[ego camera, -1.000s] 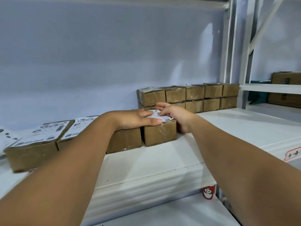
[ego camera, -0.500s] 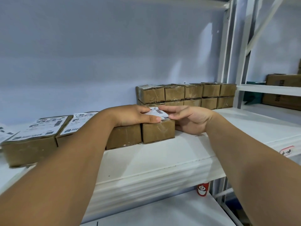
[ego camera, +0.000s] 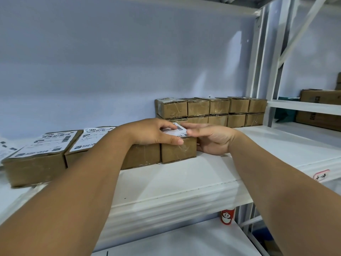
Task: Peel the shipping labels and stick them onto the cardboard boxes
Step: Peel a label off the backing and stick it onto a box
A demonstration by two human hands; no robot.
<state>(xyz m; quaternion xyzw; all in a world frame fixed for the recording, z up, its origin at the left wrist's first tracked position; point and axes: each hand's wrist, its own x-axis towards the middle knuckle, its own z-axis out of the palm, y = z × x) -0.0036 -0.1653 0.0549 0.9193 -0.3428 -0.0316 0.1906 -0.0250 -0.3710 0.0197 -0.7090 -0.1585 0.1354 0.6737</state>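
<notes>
Since a second ago the right hand has slid off the box top to the box's 3 o'clock side. Its heel is low by the shelf and its fingers are loose and straight, tips touching the label's right edge. The left hand lies flat on the shipping label, pressing it onto the front cardboard box. The exposed strip of label lies at 3 o'clock from the left fingertips, so that hand seems nearer for smoothing.
</notes>
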